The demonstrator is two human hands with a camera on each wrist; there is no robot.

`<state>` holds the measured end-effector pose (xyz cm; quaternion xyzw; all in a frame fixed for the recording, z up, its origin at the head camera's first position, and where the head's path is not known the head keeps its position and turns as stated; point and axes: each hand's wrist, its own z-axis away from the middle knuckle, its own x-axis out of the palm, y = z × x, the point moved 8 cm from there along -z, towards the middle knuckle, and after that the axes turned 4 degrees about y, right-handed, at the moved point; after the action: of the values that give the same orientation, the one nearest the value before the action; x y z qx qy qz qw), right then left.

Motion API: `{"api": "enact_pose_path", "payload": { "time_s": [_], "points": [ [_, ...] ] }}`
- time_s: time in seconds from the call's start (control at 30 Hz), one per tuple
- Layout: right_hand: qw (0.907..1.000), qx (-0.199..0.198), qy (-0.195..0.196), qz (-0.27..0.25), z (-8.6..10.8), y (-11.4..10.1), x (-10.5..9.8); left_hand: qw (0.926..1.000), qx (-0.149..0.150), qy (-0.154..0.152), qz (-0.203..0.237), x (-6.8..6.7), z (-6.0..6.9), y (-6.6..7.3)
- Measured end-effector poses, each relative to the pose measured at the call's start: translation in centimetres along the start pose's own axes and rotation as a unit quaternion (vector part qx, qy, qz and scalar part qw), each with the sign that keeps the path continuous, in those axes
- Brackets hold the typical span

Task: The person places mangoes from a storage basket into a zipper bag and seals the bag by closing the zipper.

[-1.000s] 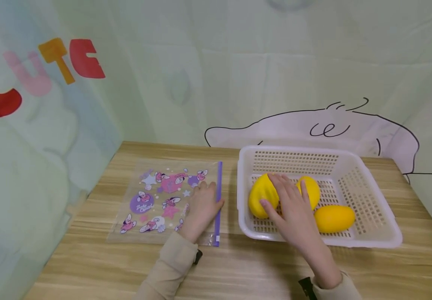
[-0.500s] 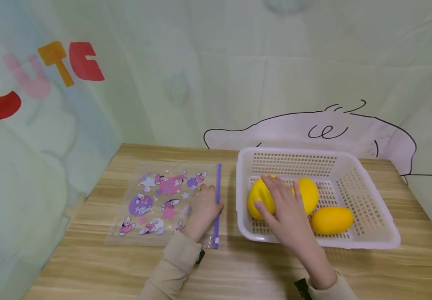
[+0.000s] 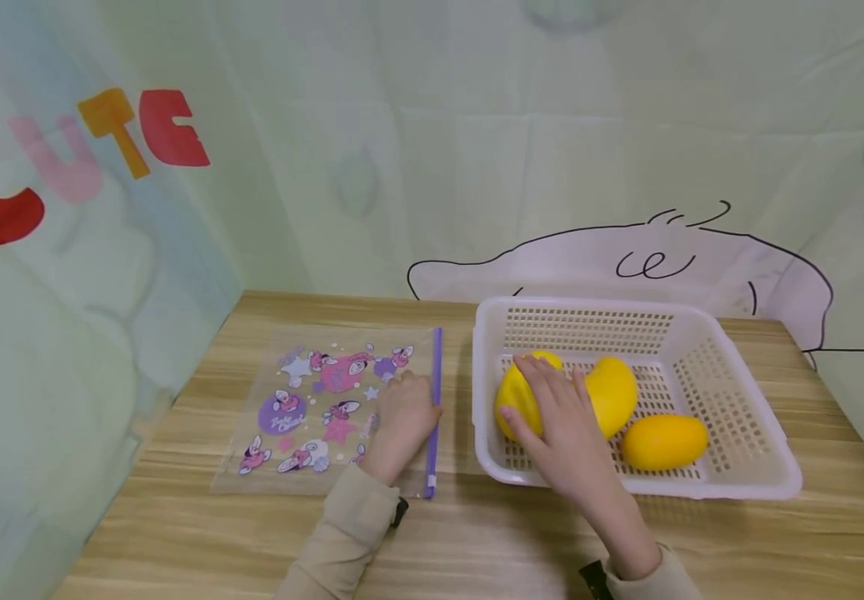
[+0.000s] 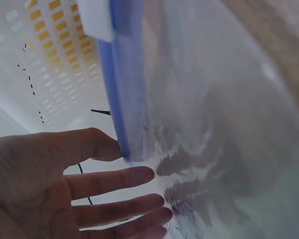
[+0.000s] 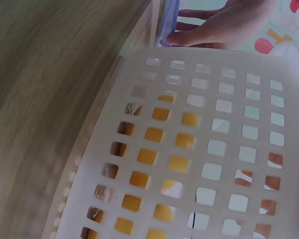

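Observation:
A clear zip bag (image 3: 252, 417) printed with pink and purple cartoon figures lies flat on the table. My left hand (image 3: 405, 417) rests on its right part, thumb by the purple zip strip (image 3: 436, 354). In the left wrist view, the left hand's fingers (image 4: 114, 181) are nearly straight against the bag, with the thumb touching the strip. Inside a white basket (image 3: 750, 383), my right hand (image 3: 570, 433) reaches over a dented yellow fruit (image 3: 514, 404), thumb and fingers spread. A curved, mango-like yellow fruit (image 3: 615, 396) lies beside that hand, and an oval one (image 3: 666, 442) farther right.
Wood-grain table (image 3: 312, 542) runs beneath everything. A printed cloth (image 3: 327, 192) with coloured letters hangs behind and to the left. In the right wrist view, the basket's slotted wall (image 5: 204, 164) hides most of the right hand; yellow shows through the slots.
My right hand has shifted slightly left, showing more of the curved yellow fruit. The left hand stays on the bag almost unmoved.

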<state>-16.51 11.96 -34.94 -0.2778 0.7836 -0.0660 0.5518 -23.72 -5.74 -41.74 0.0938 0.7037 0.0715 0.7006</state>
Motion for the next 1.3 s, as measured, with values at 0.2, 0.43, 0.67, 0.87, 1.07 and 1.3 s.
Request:
{"api": "enact_pose_path", "payload": {
  "time_s": [0.2,0.43,0.67,0.87,1.07,1.3],
  "points": [
    [0.9998,0.007,0.001,-0.020,0.1,-0.1,0.2,0.9998,-0.018,-0.007,0.003,-0.3,-0.3,-0.2],
    [0.9995,0.004,0.001,-0.031,0.1,-0.3,0.6,0.9988,-0.038,-0.008,0.029,-0.8,-0.3,-0.6],
    [0.9996,0.000,0.005,-0.028,0.1,-0.6,0.6,0.9987,-0.019,0.032,0.035,-2.4,0.4,-0.3],
    [0.9994,-0.001,0.004,-0.034,-0.1,-0.8,0.6,0.9978,-0.009,0.055,0.035,-3.9,1.1,0.0],
    [0.9991,-0.003,0.006,-0.042,-0.1,-1.1,0.4,0.9962,0.021,0.085,0.004,-5.6,1.9,0.7],
    [0.9989,0.002,0.002,-0.047,-0.2,-1.3,0.4,0.9949,0.028,0.090,0.038,-6.6,2.6,0.9]
  ]
}}
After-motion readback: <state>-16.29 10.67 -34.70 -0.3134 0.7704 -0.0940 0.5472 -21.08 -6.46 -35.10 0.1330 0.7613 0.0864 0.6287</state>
